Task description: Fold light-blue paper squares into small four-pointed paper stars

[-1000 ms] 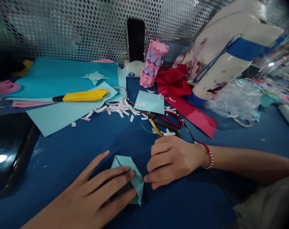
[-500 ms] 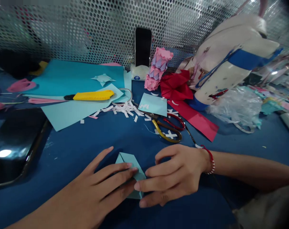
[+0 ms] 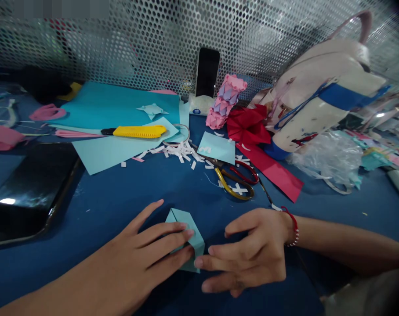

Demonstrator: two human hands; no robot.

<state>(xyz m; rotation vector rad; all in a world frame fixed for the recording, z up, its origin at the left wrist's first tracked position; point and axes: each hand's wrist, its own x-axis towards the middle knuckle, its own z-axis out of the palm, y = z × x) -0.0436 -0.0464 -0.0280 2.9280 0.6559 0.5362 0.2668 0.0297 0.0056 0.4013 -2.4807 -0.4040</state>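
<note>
A light-blue folded piece of paper lies on the blue table in front of me, creases showing on its upper side. My left hand rests flat across it with the fingers spread, pressing it down and covering its left part. To the right, my right hand has its fingers apart and slightly bent, holding nothing. One of its fingertips is at the paper's right edge; whether it touches, I cannot tell. A red beaded bracelet circles the right wrist.
Beyond the hands lie scissors, white paper scraps, a light-blue square and a yellow cutter. A dark tablet-like device is at left. A phone, pink-purple paper column, bottle and bag stand behind.
My right hand has drawn back a little to the right and its fingers have spread from the paper. My left hand stays on the paper. The camera view has shifted slightly.
</note>
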